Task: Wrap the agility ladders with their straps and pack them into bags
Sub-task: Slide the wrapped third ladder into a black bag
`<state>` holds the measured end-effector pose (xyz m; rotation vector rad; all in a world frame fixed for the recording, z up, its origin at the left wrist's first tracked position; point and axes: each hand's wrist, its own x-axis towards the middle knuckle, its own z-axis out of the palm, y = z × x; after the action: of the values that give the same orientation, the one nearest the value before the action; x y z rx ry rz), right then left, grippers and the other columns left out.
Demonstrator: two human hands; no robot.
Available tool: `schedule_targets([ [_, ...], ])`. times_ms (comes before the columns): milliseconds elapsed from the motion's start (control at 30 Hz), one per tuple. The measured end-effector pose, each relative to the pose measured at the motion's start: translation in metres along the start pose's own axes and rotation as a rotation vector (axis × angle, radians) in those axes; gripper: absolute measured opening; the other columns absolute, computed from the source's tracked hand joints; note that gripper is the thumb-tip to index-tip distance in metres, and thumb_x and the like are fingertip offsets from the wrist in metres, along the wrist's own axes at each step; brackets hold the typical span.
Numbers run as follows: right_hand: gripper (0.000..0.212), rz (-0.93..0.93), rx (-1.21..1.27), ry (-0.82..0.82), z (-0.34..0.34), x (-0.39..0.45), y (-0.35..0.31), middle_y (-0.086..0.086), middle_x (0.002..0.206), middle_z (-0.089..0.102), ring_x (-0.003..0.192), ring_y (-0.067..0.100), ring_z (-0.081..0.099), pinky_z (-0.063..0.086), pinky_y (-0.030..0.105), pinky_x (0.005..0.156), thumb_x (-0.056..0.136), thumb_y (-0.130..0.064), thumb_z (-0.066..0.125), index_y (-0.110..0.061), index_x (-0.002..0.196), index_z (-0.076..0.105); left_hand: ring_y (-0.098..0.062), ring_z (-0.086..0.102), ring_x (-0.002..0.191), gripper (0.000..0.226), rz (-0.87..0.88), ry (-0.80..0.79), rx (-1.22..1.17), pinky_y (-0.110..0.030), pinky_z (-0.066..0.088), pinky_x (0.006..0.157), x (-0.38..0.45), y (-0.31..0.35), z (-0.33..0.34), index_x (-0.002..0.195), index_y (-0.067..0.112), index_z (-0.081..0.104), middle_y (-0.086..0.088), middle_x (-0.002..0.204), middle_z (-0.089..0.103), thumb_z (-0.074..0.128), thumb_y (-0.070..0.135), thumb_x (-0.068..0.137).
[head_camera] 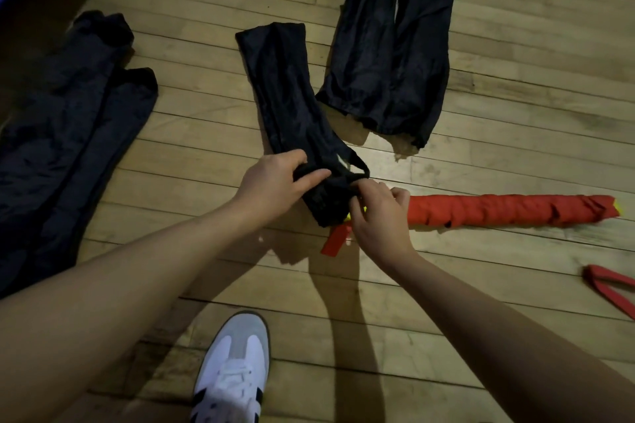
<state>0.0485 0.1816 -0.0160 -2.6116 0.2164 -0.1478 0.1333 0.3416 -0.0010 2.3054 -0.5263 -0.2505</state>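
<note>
A long black bag [288, 96] lies on the wooden floor at the centre, its mouth toward me. My left hand [275, 178] grips the bunched rim of that mouth. My right hand [378, 216] pinches the other side of the rim, right at the near end of a wrapped agility ladder [508, 211]. The ladder is a long bundle wound in red strap, with yellow showing at both ends, lying to the right. A loose red strap tail [335, 242] sticks out below my right hand. Whether the ladder's end is inside the bag is hidden by my fingers.
Two more black bags [391, 55] lie side by side at the back right, and other dark bags [68, 134] lie at the left. Another red strap [608, 288] shows at the right edge. My white shoe [230, 371] stands at the bottom centre.
</note>
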Motion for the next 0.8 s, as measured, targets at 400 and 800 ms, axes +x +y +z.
schedule_targets([
  [400, 0.034, 0.254, 0.344, 0.0, -0.016, -0.008, 0.013, -0.001, 0.104, 0.057, 0.093, 0.01, 0.055, 0.041, 0.003, 0.077, 0.093, 0.003, 0.044, -0.01, 0.115, 0.065, -0.022, 0.053, 0.104, 0.024, 0.196, -0.398, 0.67, -0.029, 0.036, 0.073, -0.022, -0.012, -0.004, 0.11, 0.014, 0.058, -0.002, 0.109, 0.055, 0.054, 0.031, 0.093],
  [800, 0.042, 0.051, 0.34, -0.21, -0.011, -0.029, -0.002, 0.004, 0.12, 0.057, 0.111, 0.015, 0.054, 0.038, 0.015, 0.088, 0.085, 0.004, 0.055, -0.008, 0.125, 0.051, -0.024, 0.049, 0.112, 0.045, 0.141, -0.338, 0.531, -0.034, 0.039, 0.092, -0.041, 0.014, 0.03, 0.122, 0.014, 0.048, -0.003, 0.119, 0.051, 0.055, 0.047, 0.092],
])
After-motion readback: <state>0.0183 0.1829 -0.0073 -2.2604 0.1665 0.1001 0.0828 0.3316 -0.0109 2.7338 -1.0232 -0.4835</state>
